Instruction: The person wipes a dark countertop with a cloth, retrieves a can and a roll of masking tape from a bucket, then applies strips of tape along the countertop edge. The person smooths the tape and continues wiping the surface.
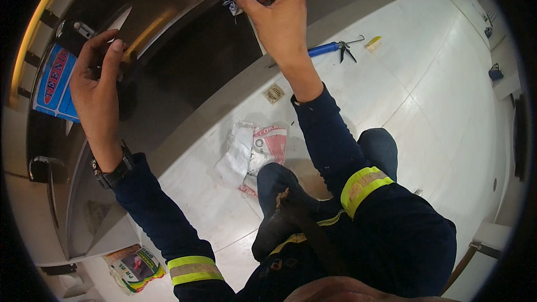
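Note:
My right hand (281, 19) is raised at the top middle, thumb and fingers pinched on a small crumpled whitish cloth (232, 6). The cloth is against the edge of a glossy dark panel (184, 59). My left hand (99, 92) is up at the left, by the same dark surface, thumb and forefinger drawn together. Whatever those fingertips hold, if anything, is too small to make out. Just left of this hand is a blue printed sheet or label (56, 86). On my left wrist sits a dark watch (114, 173).
A blue caulking gun (324, 50) lies on the pale tiled floor (414, 72), near a yellowish scrap (373, 43). A square floor drain (274, 93) is below the panel. Before my knees lies a crumpled red and white bag (268, 145). Another printed bag (134, 268) stands at lower left.

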The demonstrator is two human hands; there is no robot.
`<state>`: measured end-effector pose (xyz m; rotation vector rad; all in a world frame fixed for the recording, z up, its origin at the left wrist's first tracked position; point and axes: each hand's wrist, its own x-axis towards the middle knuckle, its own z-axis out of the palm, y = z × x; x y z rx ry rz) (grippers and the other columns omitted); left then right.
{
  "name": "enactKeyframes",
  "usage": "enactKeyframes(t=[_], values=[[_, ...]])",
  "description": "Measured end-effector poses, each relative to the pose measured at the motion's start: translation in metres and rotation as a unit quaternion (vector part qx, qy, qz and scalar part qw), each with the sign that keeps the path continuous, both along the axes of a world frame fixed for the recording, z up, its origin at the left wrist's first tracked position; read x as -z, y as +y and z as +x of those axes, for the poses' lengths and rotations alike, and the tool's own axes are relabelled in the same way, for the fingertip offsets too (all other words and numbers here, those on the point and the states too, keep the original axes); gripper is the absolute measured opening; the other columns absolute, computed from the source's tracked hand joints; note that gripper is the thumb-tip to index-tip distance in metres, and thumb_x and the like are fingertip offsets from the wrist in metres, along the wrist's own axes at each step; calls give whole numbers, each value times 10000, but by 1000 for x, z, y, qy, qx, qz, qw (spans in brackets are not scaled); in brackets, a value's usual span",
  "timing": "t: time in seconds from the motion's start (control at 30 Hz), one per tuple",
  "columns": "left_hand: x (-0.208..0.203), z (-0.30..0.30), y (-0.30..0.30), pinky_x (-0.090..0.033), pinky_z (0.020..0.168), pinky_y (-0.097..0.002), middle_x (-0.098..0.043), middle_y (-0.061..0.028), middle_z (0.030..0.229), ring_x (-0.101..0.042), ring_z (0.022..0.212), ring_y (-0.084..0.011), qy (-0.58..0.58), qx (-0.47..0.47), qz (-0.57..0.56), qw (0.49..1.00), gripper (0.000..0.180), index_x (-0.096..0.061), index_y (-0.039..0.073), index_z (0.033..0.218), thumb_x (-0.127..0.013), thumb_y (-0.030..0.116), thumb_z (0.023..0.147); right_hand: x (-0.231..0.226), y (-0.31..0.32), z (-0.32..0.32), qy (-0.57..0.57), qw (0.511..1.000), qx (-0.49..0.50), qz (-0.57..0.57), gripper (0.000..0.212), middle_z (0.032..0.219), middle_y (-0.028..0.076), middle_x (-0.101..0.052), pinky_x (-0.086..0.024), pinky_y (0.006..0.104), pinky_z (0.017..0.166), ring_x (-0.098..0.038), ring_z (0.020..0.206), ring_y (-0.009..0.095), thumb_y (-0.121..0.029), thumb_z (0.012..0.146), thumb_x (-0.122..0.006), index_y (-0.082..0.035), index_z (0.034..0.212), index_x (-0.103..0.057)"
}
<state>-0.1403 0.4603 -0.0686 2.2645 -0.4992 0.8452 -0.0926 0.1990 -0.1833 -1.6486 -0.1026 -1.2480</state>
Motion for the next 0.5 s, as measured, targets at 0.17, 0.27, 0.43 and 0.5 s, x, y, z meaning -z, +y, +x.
enactKeyframes(t=[0.17, 0.27, 0.43, 0.5], values=[[0, 5, 5, -464, 873, -269, -740, -66, 1026, -650, 965, -155, 3, 14, 0, 1000, 347, -749, 83, 1180, -702, 360, 976, -6, -8, -3, 16, 999, -4, -30, 214, 699, 36, -648, -459, 280, 623, -573, 651, 116, -219, 847, -801, -21, 879, -726], [-4, 0, 5, -470, 901, -280, -749, -74, 1041, -663, 994, -161, 7, 18, -14, 1000, 348, -740, 80, 1192, -694, 354, 982, -13, -10, -9, 78, 994, -72, -1, 235, 817, 74, -685, -506, 388, 708, -653, 764, 258, -281, 839, -793, -56, 847, -726], [-1, 1, 4, -471, 921, -266, -756, -91, 1048, -677, 1010, -154, 15, 16, -22, 1000, 343, -724, 61, 1211, -678, 322, 994, -7, 2, -10, 35, 999, -6, -22, 216, 829, 83, -685, -500, 400, 727, -650, 798, 262, -263, 858, -777, -55, 844, -722], [-6, 0, 7, -470, 926, -258, -756, -100, 1044, -680, 1013, -149, 25, 9, -23, 999, 342, -721, 50, 1213, -677, 310, 996, -7, -1, -9, 35, 999, -2, -31, 218, 828, 86, -677, -497, 407, 735, -644, 807, 269, -261, 862, -772, -51, 844, -716]])
